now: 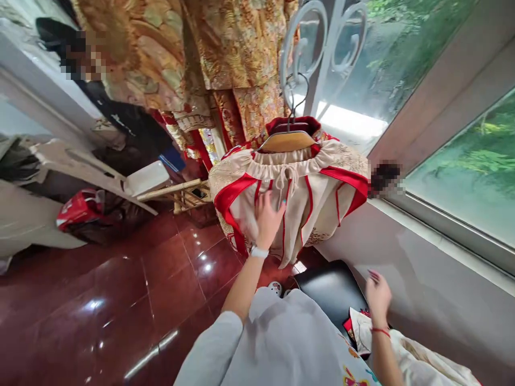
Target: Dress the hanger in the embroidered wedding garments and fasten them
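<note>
A cream cape-like garment with red trim and gold embroidery hangs in front of me. Its gathered neckline has a drawstring tied in a bow. The wooden hanger holding it is hooked on the white scrollwork grille. My left hand, with a white band at the wrist, rests against the front of the cloth below the bow, fingers apart. Lower right, my right hand is closed beside the wall, away from the garment; whatever its fingers hold is too small to make out.
Gold embroidered costumes hang behind, at upper left. A black chair seat stands below the garment, with cream and red cloth near it. Windows are on the right. A red bag lies on the left, past the tiled floor.
</note>
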The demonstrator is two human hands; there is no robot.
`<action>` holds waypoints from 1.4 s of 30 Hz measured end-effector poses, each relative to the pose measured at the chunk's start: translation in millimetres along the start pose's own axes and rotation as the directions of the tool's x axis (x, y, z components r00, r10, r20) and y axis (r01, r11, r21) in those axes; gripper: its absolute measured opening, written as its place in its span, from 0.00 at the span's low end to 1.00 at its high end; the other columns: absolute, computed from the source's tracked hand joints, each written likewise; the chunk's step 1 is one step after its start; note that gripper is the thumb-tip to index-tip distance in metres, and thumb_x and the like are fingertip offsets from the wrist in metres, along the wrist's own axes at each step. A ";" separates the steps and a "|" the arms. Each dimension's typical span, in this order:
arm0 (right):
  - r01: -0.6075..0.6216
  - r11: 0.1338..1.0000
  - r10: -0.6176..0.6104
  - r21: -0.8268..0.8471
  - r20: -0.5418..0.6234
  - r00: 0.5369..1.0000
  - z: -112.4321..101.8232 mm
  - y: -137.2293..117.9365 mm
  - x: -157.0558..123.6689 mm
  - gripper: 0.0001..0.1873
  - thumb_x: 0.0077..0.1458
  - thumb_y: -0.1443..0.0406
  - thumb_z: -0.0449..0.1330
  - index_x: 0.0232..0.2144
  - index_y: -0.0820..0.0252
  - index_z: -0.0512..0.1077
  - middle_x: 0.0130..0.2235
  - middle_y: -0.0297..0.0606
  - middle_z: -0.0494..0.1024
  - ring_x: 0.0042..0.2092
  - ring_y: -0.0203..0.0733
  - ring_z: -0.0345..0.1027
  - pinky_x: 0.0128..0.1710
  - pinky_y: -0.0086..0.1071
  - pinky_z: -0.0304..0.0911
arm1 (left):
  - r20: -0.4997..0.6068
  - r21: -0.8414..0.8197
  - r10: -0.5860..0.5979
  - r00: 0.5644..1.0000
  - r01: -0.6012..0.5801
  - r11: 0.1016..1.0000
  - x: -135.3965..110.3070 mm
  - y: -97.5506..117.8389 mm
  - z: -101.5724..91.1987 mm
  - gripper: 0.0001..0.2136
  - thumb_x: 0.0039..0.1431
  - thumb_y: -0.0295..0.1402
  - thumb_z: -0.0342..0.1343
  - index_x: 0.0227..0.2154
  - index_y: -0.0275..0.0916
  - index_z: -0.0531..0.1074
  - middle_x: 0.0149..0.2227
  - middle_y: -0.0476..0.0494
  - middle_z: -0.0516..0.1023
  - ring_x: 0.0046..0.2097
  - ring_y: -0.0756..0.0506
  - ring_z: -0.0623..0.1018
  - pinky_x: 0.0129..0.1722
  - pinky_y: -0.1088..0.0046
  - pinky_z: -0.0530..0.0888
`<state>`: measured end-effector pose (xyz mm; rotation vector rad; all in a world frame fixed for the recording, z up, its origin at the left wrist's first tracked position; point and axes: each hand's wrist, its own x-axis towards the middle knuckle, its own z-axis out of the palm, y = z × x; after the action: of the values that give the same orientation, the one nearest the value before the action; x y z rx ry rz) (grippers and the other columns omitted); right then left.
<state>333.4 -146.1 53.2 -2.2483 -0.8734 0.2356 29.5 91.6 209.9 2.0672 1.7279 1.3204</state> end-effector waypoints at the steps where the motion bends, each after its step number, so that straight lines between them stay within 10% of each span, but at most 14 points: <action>1: 0.043 0.994 -0.054 0.103 0.110 0.992 21.2 -29.7 7.3 0.23 0.45 0.56 0.48 0.38 0.62 0.74 0.41 0.60 0.79 0.45 0.62 0.75 0.50 0.55 0.67 | 0.064 0.053 -0.004 0.998 0.000 0.999 10.3 7.1 9.4 0.12 0.63 0.35 0.58 0.48 0.37 0.73 0.47 0.34 0.77 0.50 0.38 0.77 0.51 0.62 0.73; 6: 0.217 0.819 -0.395 0.531 0.247 0.885 66.1 -193.1 0.4 0.20 0.55 0.59 0.51 0.46 0.60 0.72 0.45 0.49 0.80 0.43 0.48 0.76 0.49 0.45 0.70 | 0.411 0.174 -0.067 0.909 -0.006 0.985 -6.8 -3.1 31.9 0.16 0.73 0.31 0.41 0.46 0.38 0.76 0.45 0.35 0.81 0.49 0.41 0.80 0.50 0.66 0.72; 8: 0.298 0.724 -0.453 0.622 0.104 0.885 54.4 -247.9 -3.8 0.18 0.59 0.60 0.52 0.48 0.59 0.71 0.42 0.45 0.80 0.40 0.44 0.75 0.46 0.40 0.70 | 0.592 0.253 -0.163 0.789 0.010 0.967 -49.8 -15.8 27.4 0.20 0.74 0.29 0.35 0.52 0.39 0.74 0.49 0.34 0.80 0.53 0.42 0.79 0.52 0.67 0.71; 9: 0.358 0.681 -0.482 0.639 0.023 0.876 45.4 -272.1 -3.1 0.17 0.60 0.60 0.52 0.49 0.58 0.70 0.41 0.43 0.79 0.40 0.43 0.75 0.44 0.38 0.70 | 0.714 0.320 -0.240 0.658 -0.001 0.947 -74.9 -21.9 23.5 0.22 0.74 0.28 0.33 0.53 0.39 0.73 0.51 0.34 0.80 0.54 0.42 0.79 0.52 0.67 0.72; 12: 0.518 0.610 -0.605 0.599 -0.070 0.793 19.2 -333.0 8.8 0.20 0.62 0.62 0.52 0.55 0.57 0.68 0.36 0.37 0.76 0.34 0.39 0.70 0.38 0.34 0.66 | 0.852 0.343 -0.302 0.427 -0.019 0.939 -144.7 -35.8 10.7 0.14 0.68 0.25 0.47 0.40 0.37 0.79 0.40 0.37 0.83 0.45 0.40 0.83 0.42 0.68 0.75; 17: 0.634 0.664 -0.736 0.396 0.200 0.647 12.9 -366.3 14.9 0.21 0.63 0.61 0.51 0.56 0.58 0.69 0.27 0.33 0.71 0.27 0.40 0.64 0.32 0.32 0.58 | 0.929 0.289 -0.270 0.253 -0.042 0.956 -181.0 -52.0 -5.7 0.08 0.57 0.23 0.56 0.29 0.37 0.79 0.34 0.38 0.83 0.41 0.38 0.84 0.42 0.65 0.77; 20: 0.545 0.763 -0.635 0.347 0.250 0.731 28.1 -328.0 -14.5 0.20 0.63 0.59 0.49 0.52 0.60 0.71 0.26 0.34 0.71 0.27 0.42 0.65 0.31 0.32 0.57 | 0.915 0.222 -0.204 0.348 -0.011 0.975 -147.7 -52.4 -26.0 0.15 0.60 0.22 0.50 0.44 0.39 0.78 0.48 0.37 0.81 0.50 0.40 0.81 0.50 0.65 0.76; 24: 0.396 0.837 -0.546 0.378 0.519 0.657 39.3 -269.9 -66.6 0.31 0.59 0.59 0.52 0.63 0.65 0.62 0.21 0.28 0.66 0.23 0.42 0.63 0.28 0.31 0.57 | 0.522 -0.055 0.045 0.852 -0.019 0.998 -63.1 -13.1 -73.4 0.18 0.66 0.22 0.43 0.53 0.39 0.71 0.51 0.39 0.77 0.54 0.44 0.77 0.56 0.66 0.73; 26: 0.321 0.846 -0.530 0.426 0.607 0.592 30.2 -263.0 -80.9 0.35 0.61 0.56 0.52 0.67 0.66 0.58 0.19 0.25 0.64 0.21 0.42 0.60 0.25 0.31 0.56 | 0.249 -0.035 0.207 0.946 -0.205 0.978 -16.3 18.9 -93.4 0.15 0.67 0.25 0.45 0.51 0.39 0.72 0.50 0.38 0.77 0.55 0.42 0.75 0.58 0.62 0.70; 29: 0.323 0.803 -0.588 0.501 0.573 0.571 3.3 -276.6 -73.0 0.28 0.67 0.49 0.47 0.55 0.59 0.73 0.23 0.33 0.70 0.24 0.42 0.63 0.27 0.32 0.59 | 0.308 0.103 0.463 0.831 -0.513 0.852 41.7 55.8 -102.5 0.15 0.66 0.28 0.50 0.53 0.40 0.72 0.54 0.38 0.76 0.57 0.39 0.73 0.62 0.56 0.64; 32: 0.559 0.756 -0.654 0.340 0.364 0.664 -17.2 -291.3 -28.6 0.26 0.66 0.48 0.50 0.32 0.56 0.80 0.36 0.46 0.77 0.38 0.47 0.68 0.38 0.36 0.62 | 0.489 0.166 0.492 0.720 -0.631 0.758 69.7 60.7 -92.0 0.18 0.64 0.23 0.50 0.54 0.37 0.71 0.52 0.38 0.76 0.54 0.40 0.75 0.61 0.56 0.65; 37: 0.390 0.919 -0.385 -0.061 0.083 0.919 -21.3 -289.7 65.0 0.24 0.60 0.49 0.55 0.35 0.60 0.82 0.32 0.49 0.75 0.36 0.49 0.65 0.34 0.37 0.58 | 0.456 0.189 0.516 0.726 -0.645 0.741 60.9 30.4 -86.2 0.27 0.56 0.15 0.48 0.58 0.36 0.68 0.57 0.37 0.73 0.61 0.40 0.70 0.65 0.57 0.63; 42: 0.377 0.884 -0.359 0.275 -0.117 0.926 -38.5 -294.0 88.3 0.21 0.50 0.51 0.60 0.31 0.64 0.81 0.29 0.41 0.76 0.32 0.44 0.66 0.34 0.35 0.60 | 0.393 0.239 0.505 0.768 -0.616 0.751 61.6 23.9 -115.3 0.29 0.57 0.17 0.49 0.61 0.39 0.64 0.67 0.34 0.64 0.69 0.35 0.61 0.70 0.44 0.54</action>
<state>261.9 44.7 286.0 -1.7666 -1.1320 0.1068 -34.9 89.2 326.1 2.9935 1.3121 0.7317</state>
